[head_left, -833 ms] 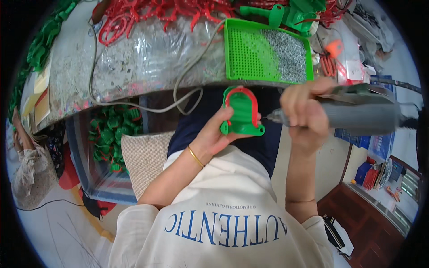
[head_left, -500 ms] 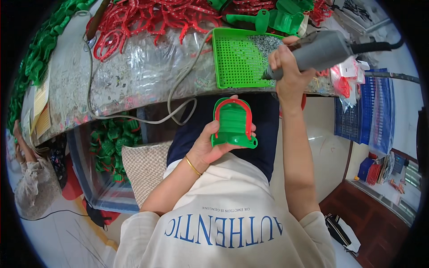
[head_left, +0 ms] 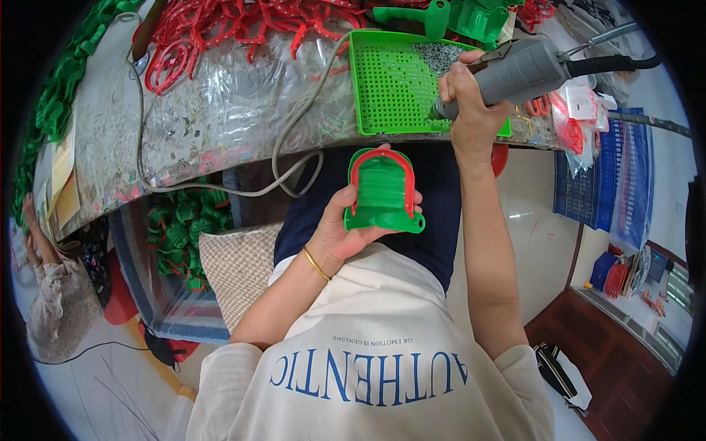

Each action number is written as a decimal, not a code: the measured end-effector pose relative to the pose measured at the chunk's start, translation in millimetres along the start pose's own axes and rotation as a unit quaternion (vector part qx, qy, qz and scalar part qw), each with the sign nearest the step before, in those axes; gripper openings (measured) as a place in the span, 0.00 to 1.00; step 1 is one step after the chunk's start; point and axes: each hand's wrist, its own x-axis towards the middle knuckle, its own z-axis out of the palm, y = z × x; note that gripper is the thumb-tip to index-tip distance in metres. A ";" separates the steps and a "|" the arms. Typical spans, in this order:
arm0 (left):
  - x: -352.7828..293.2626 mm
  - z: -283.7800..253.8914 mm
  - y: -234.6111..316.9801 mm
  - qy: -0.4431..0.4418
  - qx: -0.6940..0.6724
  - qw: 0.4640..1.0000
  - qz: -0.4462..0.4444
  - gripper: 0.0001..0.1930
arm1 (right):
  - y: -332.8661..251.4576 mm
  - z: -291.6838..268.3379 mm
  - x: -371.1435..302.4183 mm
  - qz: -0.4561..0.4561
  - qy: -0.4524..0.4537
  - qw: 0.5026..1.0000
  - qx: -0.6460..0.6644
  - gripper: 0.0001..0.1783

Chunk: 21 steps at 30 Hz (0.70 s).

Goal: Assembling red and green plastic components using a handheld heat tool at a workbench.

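Note:
My left hand [head_left: 332,228] holds a green plastic scoop-shaped part [head_left: 380,192] over my lap, its hollow side facing up. A red arch-shaped strip [head_left: 410,184] runs round the part's rim, and my fingers wrap its sides from beneath. Beyond it, my right hand [head_left: 474,117] grips a grey corded electric screwdriver [head_left: 523,72]. The tool's tip points down and left into a shallow green perforated basket [head_left: 390,88] on the table. Small silvery screws [head_left: 434,56] are heaped in the basket's far right part. Whether the tip carries a screw is too small to tell.
Red plastic strips [head_left: 250,26] are piled at the table's back, near more green parts [head_left: 478,20]. A grey cable [head_left: 276,158] loops over the front edge. Below left, a bin [head_left: 173,327] holds green and red pieces [head_left: 187,231]. Another person [head_left: 62,298] is at far left.
My right hand and the screwdriver have shifted slightly left, its tip still at the basket. The view has tipped a little, and my left hand keeps the green part.

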 end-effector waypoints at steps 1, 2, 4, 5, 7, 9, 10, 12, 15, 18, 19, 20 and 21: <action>-0.9 -1.6 0.1 0.000 -0.009 1.000 0.003 0.46 | 1.1 0.8 -1.1 -0.002 0.000 1.000 0.003 0.07; -1.9 -3.2 0.3 0.001 -0.017 1.000 0.007 0.46 | 2.5 1.5 -2.2 0.002 0.000 1.000 0.004 0.07; -2.7 -5.8 0.2 -0.002 -0.028 1.000 0.007 0.46 | 3.2 1.9 -2.6 -0.006 -0.002 1.000 0.003 0.07; -3.5 -7.4 0.2 -0.005 -0.039 0.999 0.009 0.45 | 4.1 1.8 -2.8 -0.004 -0.001 1.000 0.003 0.07; -3.4 -11.9 0.7 -0.006 -0.053 0.999 0.003 0.45 | 4.4 1.9 -2.9 -0.016 -0.007 1.000 0.005 0.07; -4.0 -15.2 1.0 -0.005 -0.067 0.998 0.002 0.44 | -0.6 4.1 -2.2 -0.021 0.002 1.000 0.015 0.07; -3.4 -16.1 -0.8 -0.015 -0.080 0.997 0.007 0.41 | -4.8 6.1 -1.2 -0.029 0.012 0.999 0.025 0.07; -0.6 -16.1 -3.2 -0.018 -0.093 0.995 0.016 0.39 | -17.5 7.2 1.3 -0.038 0.007 0.999 0.025 0.09; 4.5 -15.0 -3.3 -0.042 -0.132 0.990 -0.001 0.38 | -46.3 14.7 -2.6 -0.016 -0.077 0.989 0.128 0.12; 3.9 -14.4 -3.0 -0.057 -0.152 0.987 -0.007 0.38 | -65.9 31.7 -24.5 0.038 -0.140 0.974 0.173 0.14; 1.3 -11.8 -2.5 -0.057 -0.152 0.987 -0.006 0.38 | -65.5 36.4 -32.5 0.048 -0.154 0.969 0.185 0.14; -1.5 -8.6 -1.7 -0.044 -0.139 0.989 -0.004 0.37 | -70.1 42.6 -41.0 0.048 -0.154 0.969 0.186 0.14; -4.4 -6.0 -0.7 -0.031 -0.124 0.992 -0.001 0.36 | -76.8 50.7 -50.9 0.072 -0.147 0.977 0.139 0.14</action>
